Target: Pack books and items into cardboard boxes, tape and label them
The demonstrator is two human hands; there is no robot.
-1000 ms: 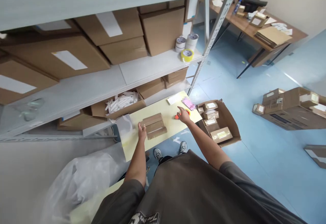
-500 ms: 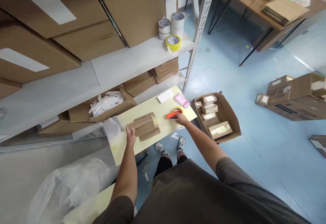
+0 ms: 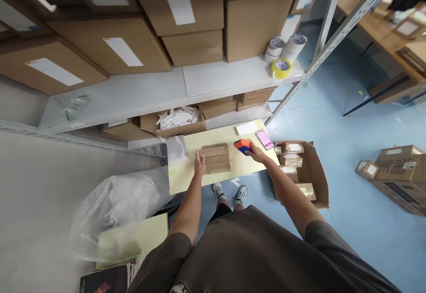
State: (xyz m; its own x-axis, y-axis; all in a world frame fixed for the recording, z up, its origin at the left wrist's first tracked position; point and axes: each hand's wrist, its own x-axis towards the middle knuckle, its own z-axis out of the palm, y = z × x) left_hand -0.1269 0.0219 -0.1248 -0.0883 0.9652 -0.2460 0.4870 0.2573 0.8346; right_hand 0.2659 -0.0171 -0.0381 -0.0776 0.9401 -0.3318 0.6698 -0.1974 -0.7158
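A flat brown cardboard box (image 3: pixel 215 159) with flaps meeting along a middle seam lies on the pale yellow tabletop (image 3: pixel 186 182). My left hand (image 3: pixel 199 164) grips its left edge, thumb on the upper side. To the right of the box, my right hand (image 3: pixel 256 152) is wrapped around the end of an orange and blue tape dispenser (image 3: pixel 242 145), tilted and held above the table. Behind it lie a white card (image 3: pixel 245 128) and a pink, pixelated item (image 3: pixel 264 139).
An open carton (image 3: pixel 317 173) of small taped boxes stands right of the table. Behind is a grey shelf (image 3: pixel 213 80) with large cartons, tape rolls (image 3: pixel 281 68) and a box of white items (image 3: pixel 178 117). Clear plastic sheeting (image 3: pixel 123 199) lies at left.
My right hand has lifted the tape dispenser off the table and tilted it. My left hand stays on the box's left edge. The view has swung to the left.
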